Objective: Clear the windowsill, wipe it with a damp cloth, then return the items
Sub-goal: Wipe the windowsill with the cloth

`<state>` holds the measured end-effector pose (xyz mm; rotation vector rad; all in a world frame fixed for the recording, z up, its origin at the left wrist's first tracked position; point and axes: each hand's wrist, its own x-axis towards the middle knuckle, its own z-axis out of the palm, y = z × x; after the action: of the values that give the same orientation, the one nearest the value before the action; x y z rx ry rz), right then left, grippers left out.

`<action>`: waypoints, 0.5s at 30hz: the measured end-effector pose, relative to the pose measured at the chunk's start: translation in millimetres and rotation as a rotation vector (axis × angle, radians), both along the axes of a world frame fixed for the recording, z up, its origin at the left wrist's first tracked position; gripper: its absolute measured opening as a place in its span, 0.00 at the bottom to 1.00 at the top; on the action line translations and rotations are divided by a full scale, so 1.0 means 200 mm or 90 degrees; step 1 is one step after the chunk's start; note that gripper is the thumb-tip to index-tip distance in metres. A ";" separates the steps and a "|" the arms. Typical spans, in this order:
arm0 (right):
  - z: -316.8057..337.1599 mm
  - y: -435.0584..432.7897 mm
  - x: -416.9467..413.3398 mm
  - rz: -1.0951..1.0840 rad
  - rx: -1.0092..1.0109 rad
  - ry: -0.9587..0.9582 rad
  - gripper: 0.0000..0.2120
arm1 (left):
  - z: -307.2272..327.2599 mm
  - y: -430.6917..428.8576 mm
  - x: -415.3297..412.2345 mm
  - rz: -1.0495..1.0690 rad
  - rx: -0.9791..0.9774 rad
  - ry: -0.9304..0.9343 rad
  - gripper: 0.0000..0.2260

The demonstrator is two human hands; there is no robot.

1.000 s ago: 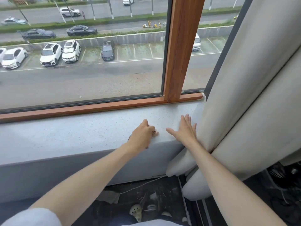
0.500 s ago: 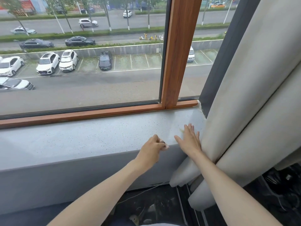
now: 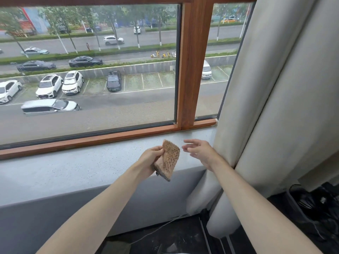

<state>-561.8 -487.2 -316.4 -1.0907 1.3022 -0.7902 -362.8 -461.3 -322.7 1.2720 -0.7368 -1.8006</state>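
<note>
Some of L hand (image 3: 149,159) behind cloth (image 3: 170,157).

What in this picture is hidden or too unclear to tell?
- Head view: fingers of the left hand, partly behind the cloth it holds.
- Head view: right end of the windowsill, covered by the curtain.
- Head view: dark objects on the floor, lower right, shadowed and cut off by the frame edge.
- Head view: whether the cloth is damp; nothing shows it.
</note>
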 end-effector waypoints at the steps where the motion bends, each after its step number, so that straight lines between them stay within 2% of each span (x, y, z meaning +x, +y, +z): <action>1: 0.02 0.00 0.01 0.049 0.025 -0.036 0.18 | -0.01 0.00 0.01 -0.010 0.009 0.029 0.11; 4: 0.03 0.00 0.03 0.153 0.049 -0.063 0.18 | 0.00 0.01 0.00 -0.044 0.020 0.062 0.11; 11: 0.03 -0.01 0.03 0.175 0.028 -0.073 0.25 | 0.01 0.00 0.00 -0.038 0.042 0.084 0.09; 15: 0.02 0.00 0.04 0.151 0.002 -0.040 0.20 | 0.01 0.00 -0.03 -0.030 0.060 0.097 0.08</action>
<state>-554.4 -487.6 -311.9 -1.1831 1.0973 -0.6388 -368.6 -461.8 -320.2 1.1704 -0.6085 -1.9663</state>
